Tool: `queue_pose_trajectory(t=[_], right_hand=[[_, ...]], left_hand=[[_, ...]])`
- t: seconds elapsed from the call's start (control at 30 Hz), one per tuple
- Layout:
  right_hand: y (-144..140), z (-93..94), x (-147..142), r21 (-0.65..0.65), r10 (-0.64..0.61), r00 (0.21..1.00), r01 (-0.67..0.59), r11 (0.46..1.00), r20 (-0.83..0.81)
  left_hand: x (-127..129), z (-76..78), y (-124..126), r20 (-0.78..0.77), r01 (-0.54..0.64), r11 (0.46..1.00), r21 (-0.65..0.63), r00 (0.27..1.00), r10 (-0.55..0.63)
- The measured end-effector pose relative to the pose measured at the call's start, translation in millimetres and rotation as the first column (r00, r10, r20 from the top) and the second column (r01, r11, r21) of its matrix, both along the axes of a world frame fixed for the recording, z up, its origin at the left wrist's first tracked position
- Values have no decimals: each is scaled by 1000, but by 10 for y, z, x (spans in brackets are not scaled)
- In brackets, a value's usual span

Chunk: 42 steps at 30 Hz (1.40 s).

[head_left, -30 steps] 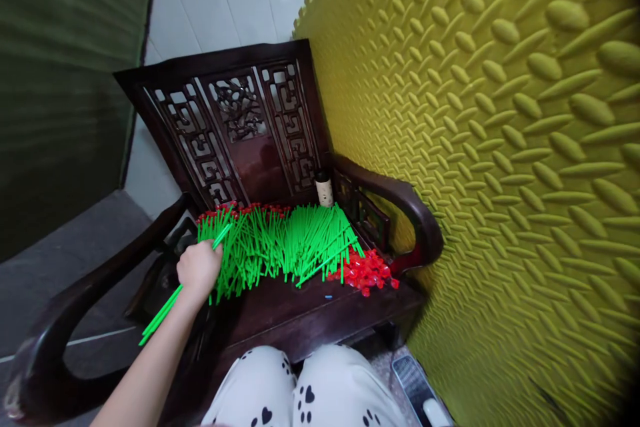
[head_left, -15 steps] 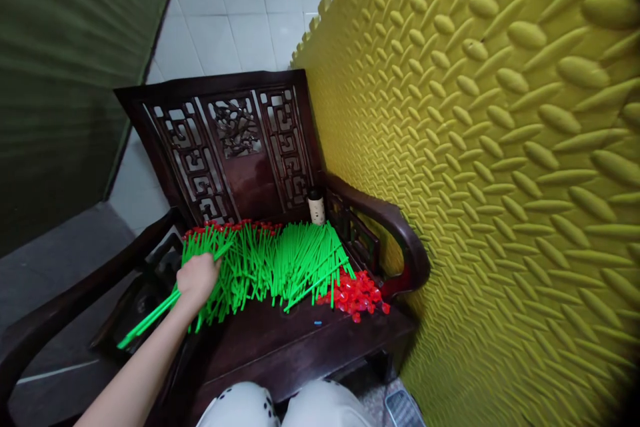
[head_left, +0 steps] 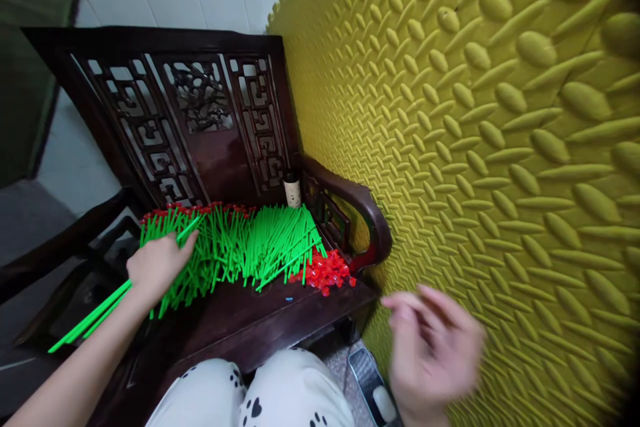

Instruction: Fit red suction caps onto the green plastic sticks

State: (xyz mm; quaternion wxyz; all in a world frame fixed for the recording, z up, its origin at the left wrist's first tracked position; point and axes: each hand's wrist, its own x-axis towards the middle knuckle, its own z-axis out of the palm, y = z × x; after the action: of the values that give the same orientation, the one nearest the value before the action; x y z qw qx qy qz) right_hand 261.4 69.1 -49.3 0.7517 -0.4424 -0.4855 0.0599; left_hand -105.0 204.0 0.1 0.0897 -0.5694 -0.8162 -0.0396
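The left hand (head_left: 157, 265) grips green sticks (head_left: 93, 315) beside the stick pile (head_left: 240, 247) on the chair (head_left: 260, 320); the blurred right hand (head_left: 433, 350) hangs open, empty; no writing is legible.

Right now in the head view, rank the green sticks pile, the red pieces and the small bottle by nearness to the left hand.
1. Green sticks pile: under the left hand, touching it.
2. Red pieces: on the seat, at the pile's right end.
3. Small bottle: upright in the back right corner, by the armrest.
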Motion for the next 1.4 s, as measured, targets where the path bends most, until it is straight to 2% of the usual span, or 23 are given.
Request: queue_pose_trajectory(t=[0.07,0.13,0.2,0.27,0.33,0.47,0.63,0.77,0.87,0.93,1.03,1.1,1.17,1.23,1.27,1.33,1.37,1.4], right_hand=[[313,-203,-29,-190,58,992,-36,981,113],[564,-468,-44,-381,148,967,-60,922,207],[717,-724,-52,-518,208,931,-24,855,300],[788,-904,-67,-567,238,904,6,824,355],[821,-982,-104,-580,254,882,26,814,396],[942,-959,-242,-597,252,843,100,796,476],[1200,-956,-408,-610,221,819,188,770,530],[1287,-994,-472,-626,222,844,162,763,489],[1278,-985,-496,-642,215,896,95,761,388],[1260,-937,-507,-643,210,935,25,765,286],[1193,-780,-527,-622,241,968,-144,769,74],[1086,-618,-549,-594,307,948,-297,748,-87],[914,-422,-579,-552,391,893,-447,704,-225],[692,-217,-616,-471,482,773,-634,613,-413],[576,-121,-638,-366,517,628,-770,523,-581],[359,44,-690,-147,518,337,-916,373,-786],[267,107,-718,-54,508,223,-944,327,-832],[190,156,-748,2,507,158,-954,301,-847]], left_hand=[[50,38,-19,38,31,999,-9,999,-31],[102,50,-32,110,82,997,1,991,-82],[165,42,-67,243,150,988,28,958,-152],[239,24,-135,391,225,972,63,891,-232],[318,-10,-224,493,303,949,91,814,-307],[455,-148,-391,611,421,901,107,687,-393],[616,-333,-570,761,377,924,72,578,-295],[735,-376,-699,845,450,891,64,450,-288],[793,-390,-761,883,495,865,77,369,-289],[817,-394,-794,893,539,839,71,341,-294],[843,-359,-852,887,586,807,77,329,-324],[865,-291,-902,883,591,802,87,327,-337],[895,-196,-960,874,602,790,120,314,-372],[931,-101,-1029,842,611,766,199,293,-453],[948,-63,-1067,816,617,747,248,283,-504],[972,-21,-1149,750,631,697,341,265,-606],[978,-18,-1191,712,642,665,382,254,-654],[978,-26,-1232,670,652,629,423,243,-702]])
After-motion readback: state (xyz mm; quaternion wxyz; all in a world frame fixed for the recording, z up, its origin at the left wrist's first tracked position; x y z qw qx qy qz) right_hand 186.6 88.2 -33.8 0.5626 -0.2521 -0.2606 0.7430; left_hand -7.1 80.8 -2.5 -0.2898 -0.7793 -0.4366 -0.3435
